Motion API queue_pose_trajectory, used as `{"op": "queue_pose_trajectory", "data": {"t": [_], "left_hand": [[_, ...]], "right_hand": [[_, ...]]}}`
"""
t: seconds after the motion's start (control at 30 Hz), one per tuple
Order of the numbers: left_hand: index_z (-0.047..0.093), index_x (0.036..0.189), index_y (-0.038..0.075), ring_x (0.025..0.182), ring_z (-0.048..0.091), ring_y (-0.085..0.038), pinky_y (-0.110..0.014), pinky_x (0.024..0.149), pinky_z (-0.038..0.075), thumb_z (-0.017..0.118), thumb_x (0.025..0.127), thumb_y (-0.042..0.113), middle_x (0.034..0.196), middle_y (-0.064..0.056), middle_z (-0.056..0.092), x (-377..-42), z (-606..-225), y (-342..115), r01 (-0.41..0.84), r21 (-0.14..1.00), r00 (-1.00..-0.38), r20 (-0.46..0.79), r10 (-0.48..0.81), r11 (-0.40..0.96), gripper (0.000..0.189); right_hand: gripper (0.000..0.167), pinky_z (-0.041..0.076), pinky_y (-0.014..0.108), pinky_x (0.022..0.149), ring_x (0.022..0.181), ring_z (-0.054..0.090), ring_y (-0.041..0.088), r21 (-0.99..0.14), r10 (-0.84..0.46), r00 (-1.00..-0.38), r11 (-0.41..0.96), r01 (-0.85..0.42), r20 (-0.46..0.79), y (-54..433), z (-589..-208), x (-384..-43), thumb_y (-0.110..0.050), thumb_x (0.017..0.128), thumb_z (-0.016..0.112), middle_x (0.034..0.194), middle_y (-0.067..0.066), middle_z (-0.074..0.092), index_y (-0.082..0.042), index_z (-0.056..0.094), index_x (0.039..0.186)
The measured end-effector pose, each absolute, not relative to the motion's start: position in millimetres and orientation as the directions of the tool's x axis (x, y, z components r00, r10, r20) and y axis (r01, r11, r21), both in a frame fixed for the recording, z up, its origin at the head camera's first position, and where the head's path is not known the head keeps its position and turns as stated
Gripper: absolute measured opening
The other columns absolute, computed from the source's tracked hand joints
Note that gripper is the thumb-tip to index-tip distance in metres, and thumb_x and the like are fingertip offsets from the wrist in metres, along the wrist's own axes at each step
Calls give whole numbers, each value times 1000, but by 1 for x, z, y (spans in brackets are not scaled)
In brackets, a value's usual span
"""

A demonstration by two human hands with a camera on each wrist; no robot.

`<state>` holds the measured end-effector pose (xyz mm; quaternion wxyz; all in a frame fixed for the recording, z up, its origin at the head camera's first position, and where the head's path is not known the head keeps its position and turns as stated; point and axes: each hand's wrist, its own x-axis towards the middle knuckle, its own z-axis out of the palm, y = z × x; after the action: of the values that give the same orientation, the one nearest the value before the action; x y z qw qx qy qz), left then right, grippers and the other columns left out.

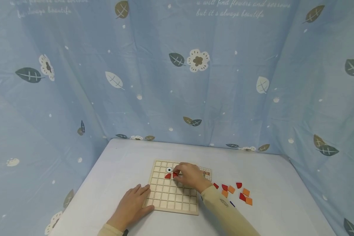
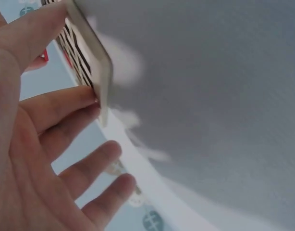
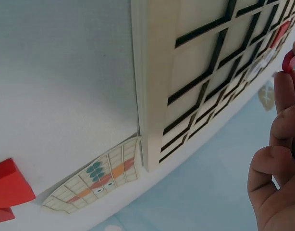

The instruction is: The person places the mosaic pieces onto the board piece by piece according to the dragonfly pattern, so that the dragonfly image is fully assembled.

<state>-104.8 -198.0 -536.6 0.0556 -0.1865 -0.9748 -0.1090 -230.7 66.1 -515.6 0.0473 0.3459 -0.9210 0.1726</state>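
Note:
A wooden grid board [image 1: 170, 197] lies on the white table. On it sit a round white piece with a dark centre, like an eye [image 1: 169, 170], and a red quarter-circle piece [image 1: 167, 176] just below. My right hand [image 1: 191, 176] pinches another red piece [image 3: 288, 61] between thumb and fingertips, over the board beside that quarter circle. Its fingers partly hide this piece. My left hand [image 1: 132, 204] rests at the board's near left corner, thumb at the front edge and extended fingers at the left side. In the left wrist view, thumb and fingertips touch the board's rim [image 2: 102, 72].
A gridded pattern card [image 3: 102, 180] lies against the board's right side, partly behind my right hand. Several loose red pieces [image 1: 242, 197] and orange squares [image 1: 249, 201] are scattered on the right. A dark blue piece [image 1: 232, 204] lies near my right sleeve. Blue leaf-print cloth [image 1: 153, 82] surrounds the table.

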Motion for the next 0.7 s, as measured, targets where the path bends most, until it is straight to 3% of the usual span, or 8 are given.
{"op": "queue_pose_trajectory", "data": {"t": [0.27, 0.7], "left_hand": [[64, 135, 1, 134, 49, -41, -57, 110, 41, 71, 90, 52, 145, -9, 57, -109, -539, -205, 408, 231, -913, 121, 390, 883, 68], [66, 131, -2, 132, 51, -42, -57, 108, 43, 74, 89, 46, 142, -12, 59, -110, -535, -202, 406, 242, -914, 100, 393, 881, 64]], "right_hand": [[22, 56, 23, 72, 82, 63, 2, -288, -603, -777, 723, -628, 179, 61, -524, -237, -29, 88, 81, 93, -9, 70, -18, 78, 106], [19, 56, 24, 71, 81, 62, 3, -318, -591, -793, 730, -604, 149, 59, -529, -237, -26, 90, 79, 91, -8, 69, -16, 78, 106]]}}
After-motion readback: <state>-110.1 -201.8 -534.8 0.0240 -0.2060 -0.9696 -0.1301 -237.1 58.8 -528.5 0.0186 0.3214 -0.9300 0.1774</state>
